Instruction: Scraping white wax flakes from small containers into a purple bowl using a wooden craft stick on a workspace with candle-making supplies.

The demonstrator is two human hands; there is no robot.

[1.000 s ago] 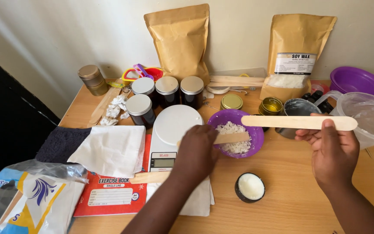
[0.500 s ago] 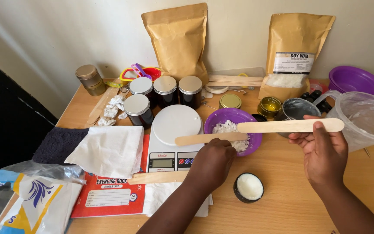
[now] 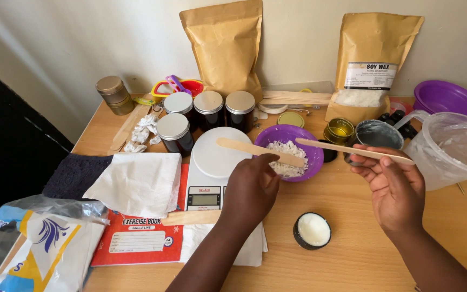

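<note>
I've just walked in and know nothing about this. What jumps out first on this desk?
Two hands at the middle each hold a flat wooden stick: the left hand holds one stick over the purple bowl of white flakes, and the right hand holds the longer stick beside it. Behind them, two tall brown paper pouches lean against the wall, and a white kitchen scale sits left of the bowl.

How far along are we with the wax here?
Done: white flakes sit in the purple bowl, and one small black tin holds white wax. In hand: each hand, left hand and right hand, holds a wooden stick. Left: the lidded jars stand closed by the scale.
</note>
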